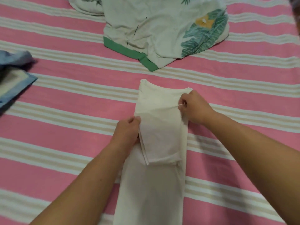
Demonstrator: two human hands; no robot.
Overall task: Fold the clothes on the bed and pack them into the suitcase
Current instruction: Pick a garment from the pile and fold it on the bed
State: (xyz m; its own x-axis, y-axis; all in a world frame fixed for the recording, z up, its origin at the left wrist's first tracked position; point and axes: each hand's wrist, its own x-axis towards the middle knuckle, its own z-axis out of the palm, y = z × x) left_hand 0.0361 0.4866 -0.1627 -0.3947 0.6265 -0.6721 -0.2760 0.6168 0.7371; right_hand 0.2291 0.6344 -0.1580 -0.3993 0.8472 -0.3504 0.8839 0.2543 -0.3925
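The striped bed (65, 127) is spread with a leaf-print garment (162, 30) by its far edge. A cream garment (154, 184), folded narrow, lies mid-bed; its right edge is pinched by the right hand (194, 108), its left fold gripped by the left hand (128, 129).

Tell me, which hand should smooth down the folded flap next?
Probably the left hand: it only holds the white garment's left edge beside the flap, while the right hand pinches the fabric taut.
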